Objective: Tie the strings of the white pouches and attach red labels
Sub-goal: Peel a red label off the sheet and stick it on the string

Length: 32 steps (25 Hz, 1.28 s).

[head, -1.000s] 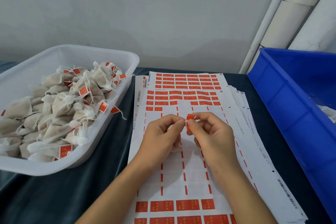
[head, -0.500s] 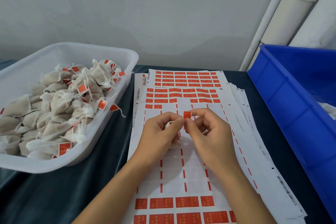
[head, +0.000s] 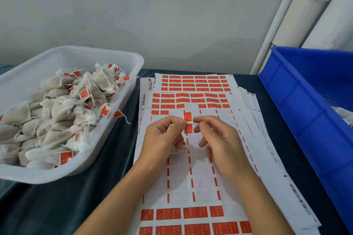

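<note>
Single view only, from a camera worn on the person's head. It looks forward and steeply down onto the counter (head: 107, 192), close enough that both forearms enter from the bottom edge. The label sheets (head: 191, 177) fill the centre, a white tub (head: 107, 57) sits at left, a blue crate (head: 305, 112) at right. The upper half shows the wall (head: 152, 15). Wide-angle bending shows at the edges.
</note>
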Each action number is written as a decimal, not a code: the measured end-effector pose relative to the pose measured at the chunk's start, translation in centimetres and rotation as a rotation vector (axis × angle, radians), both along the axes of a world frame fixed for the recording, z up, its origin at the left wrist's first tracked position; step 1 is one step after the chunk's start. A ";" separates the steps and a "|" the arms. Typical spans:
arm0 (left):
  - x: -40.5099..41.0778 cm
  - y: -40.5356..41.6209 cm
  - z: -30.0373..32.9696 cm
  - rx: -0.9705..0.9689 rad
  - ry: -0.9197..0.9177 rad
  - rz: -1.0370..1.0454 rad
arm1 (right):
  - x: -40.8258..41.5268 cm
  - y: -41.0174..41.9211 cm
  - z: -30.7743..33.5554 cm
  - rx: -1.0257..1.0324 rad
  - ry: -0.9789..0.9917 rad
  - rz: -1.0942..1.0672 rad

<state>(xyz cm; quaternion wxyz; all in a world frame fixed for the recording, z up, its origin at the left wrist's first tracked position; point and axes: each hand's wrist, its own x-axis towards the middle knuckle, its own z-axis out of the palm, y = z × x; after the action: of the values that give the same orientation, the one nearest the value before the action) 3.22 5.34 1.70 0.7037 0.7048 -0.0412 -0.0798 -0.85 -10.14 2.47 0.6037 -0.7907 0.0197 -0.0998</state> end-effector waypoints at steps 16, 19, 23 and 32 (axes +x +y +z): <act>-0.4 -0.4 0.3 0.070 -0.074 -0.014 | 0.2 -0.3 0.0 -0.158 -0.051 -0.071; -0.3 -0.4 0.3 0.059 -0.079 -0.006 | 0.2 -0.4 -0.2 -0.133 -0.049 -0.074; -0.3 -0.4 0.3 0.067 -0.097 -0.016 | 0.3 -0.6 -0.2 -0.079 -0.068 -0.093; -0.3 -0.4 0.0 0.184 -0.194 -0.061 | 0.2 -1.0 -0.2 -0.194 -0.097 -0.124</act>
<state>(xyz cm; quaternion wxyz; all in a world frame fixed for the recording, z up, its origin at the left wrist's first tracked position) 2.94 4.98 1.69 0.6261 0.7691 -0.1229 -0.0362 -0.66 -11.12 2.29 0.5170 -0.8370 0.0299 -0.1765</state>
